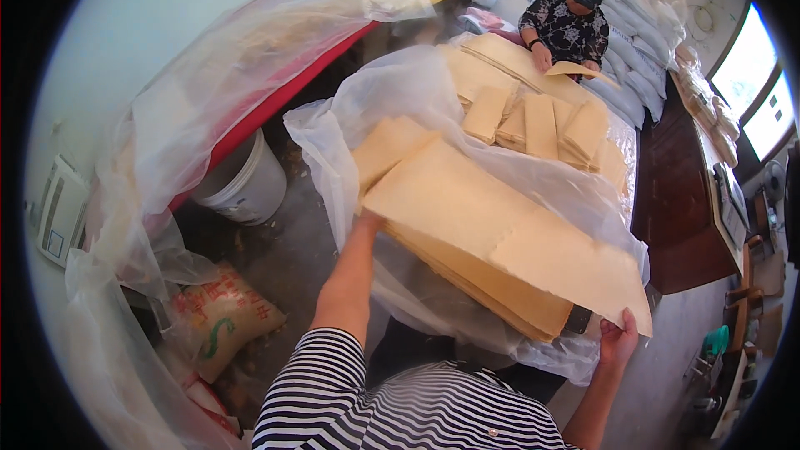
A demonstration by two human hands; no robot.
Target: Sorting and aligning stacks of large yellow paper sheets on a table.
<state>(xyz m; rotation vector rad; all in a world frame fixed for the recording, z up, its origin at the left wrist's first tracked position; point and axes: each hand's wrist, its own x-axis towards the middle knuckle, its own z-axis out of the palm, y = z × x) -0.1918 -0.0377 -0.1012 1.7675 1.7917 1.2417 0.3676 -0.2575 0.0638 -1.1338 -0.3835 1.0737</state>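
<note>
A wide tan sheet [475, 219], pliable and rough-edged, spans between my two hands above a stack of similar sheets [500, 300]. My left hand [371, 220] is at the sheet's near left corner, its fingers largely hidden beneath the edge. At the right end, my right hand [619, 331] pinches the sheet's near edge between thumb and fingers. Under the stack lies translucent plastic film [412, 84]. Another folded tan sheet [390, 144] rests at the upper left of the stack. A dark flat object [578, 319] shows partly beside the stack, near my right hand.
Folded tan sheets [540, 125] lie in piles across the table. At its far end a person [565, 25] handles a sheet before stacked white sacks [631, 44]. A white bucket [250, 181] and a printed sack [225, 319] stand left; a dark red cabinet [675, 212] is right.
</note>
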